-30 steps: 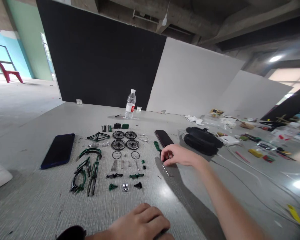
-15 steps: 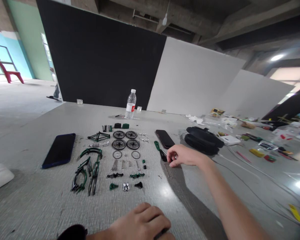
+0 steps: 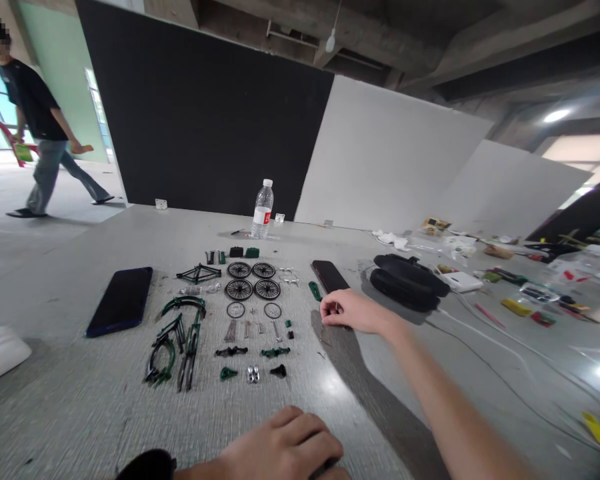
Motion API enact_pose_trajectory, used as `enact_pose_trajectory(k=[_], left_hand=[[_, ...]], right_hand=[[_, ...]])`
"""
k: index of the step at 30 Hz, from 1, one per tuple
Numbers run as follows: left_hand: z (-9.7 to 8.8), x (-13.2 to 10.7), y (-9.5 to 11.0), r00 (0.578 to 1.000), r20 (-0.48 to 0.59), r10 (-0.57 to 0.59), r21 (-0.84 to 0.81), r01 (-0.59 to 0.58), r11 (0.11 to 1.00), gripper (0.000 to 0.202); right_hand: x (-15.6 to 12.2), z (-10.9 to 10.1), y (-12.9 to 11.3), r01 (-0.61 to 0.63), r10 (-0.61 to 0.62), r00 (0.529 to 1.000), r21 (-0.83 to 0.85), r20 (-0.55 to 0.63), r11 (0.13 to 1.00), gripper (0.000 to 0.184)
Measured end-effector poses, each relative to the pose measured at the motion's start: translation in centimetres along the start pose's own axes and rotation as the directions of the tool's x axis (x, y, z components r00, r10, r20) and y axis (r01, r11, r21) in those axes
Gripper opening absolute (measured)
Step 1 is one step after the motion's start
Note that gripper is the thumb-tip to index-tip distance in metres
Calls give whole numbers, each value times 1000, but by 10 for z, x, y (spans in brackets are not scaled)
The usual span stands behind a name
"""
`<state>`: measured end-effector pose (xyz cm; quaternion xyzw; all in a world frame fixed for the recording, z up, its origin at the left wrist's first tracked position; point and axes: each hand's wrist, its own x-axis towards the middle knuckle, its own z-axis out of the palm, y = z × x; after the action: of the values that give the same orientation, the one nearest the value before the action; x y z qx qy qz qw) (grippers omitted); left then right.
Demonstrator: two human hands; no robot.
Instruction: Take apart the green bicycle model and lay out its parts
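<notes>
My right hand (image 3: 347,311) is low over the table with its fingertips drawn together. It covers the spot beside a small green-handled piece (image 3: 315,290); whatever its fingers touch is hidden. A black phone (image 3: 329,275) lies just behind this hand. My left hand (image 3: 290,443) rests on the table at the near edge of view, fingers curled, with something dark under them that I cannot make out. Model bicycle parts lie in rows to the left: several spoked wheels (image 3: 239,289), a black frame (image 3: 199,273), green curved mudguards (image 3: 184,305), a fork (image 3: 189,357) and small screws (image 3: 231,330).
A large dark phone (image 3: 120,301) lies left of the parts. Behind stands a water bottle (image 3: 263,210). On the right are a black case (image 3: 409,281), a white box (image 3: 461,279), cables and scattered items. A person (image 3: 43,127) walks beyond the black panel (image 3: 205,107).
My right hand has shifted slightly left, now covering the black piece that showed beside the green-handled one. My left hand has stayed put. A person has come into view at far left.
</notes>
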<state>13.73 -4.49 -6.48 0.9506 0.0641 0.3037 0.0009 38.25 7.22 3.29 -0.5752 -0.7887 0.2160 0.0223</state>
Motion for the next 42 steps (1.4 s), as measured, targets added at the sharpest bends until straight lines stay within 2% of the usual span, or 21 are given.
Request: enact_pose_trajectory(k=[5, 8, 12, 16, 19, 25, 31, 42], left_hand=[[3, -2, 0, 1000, 31, -4, -7, 4, 1000, 19], [2, 0, 0, 1000, 9, -7, -8, 7, 1000, 18], [2, 1, 0, 1000, -10, 1, -4, -1, 1000, 18], [3, -1, 0, 1000, 12, -9, -26, 9, 1000, 19], [3, -3, 0, 999, 33, -11, -33, 12, 999, 20], [-2, -1, 0, 998, 63, -22, -58, 26, 998, 22], [-9, 5, 2, 996, 79, -41, -82, 48, 995, 23], [-8, 3, 0, 997, 82, -10, -45, 14, 999, 18]], right_hand=[[15, 20, 5, -36, 28, 981, -42, -191, 998, 19], [25, 32, 4, -50, 18, 956, -101, -293, 994, 21], [29, 35, -8, -93, 16, 919, -178, -394, 980, 25], [22, 32, -18, 56, -109, 953, -188, -284, 981, 32], [17, 36, -22, 100, -139, 967, -186, -213, 977, 37], [16, 42, -26, 68, -140, 952, -256, -273, 964, 40], [12, 38, -32, 65, -135, 966, -301, -218, 951, 37], [23, 54, -38, -34, -90, 951, -390, -295, 920, 48]])
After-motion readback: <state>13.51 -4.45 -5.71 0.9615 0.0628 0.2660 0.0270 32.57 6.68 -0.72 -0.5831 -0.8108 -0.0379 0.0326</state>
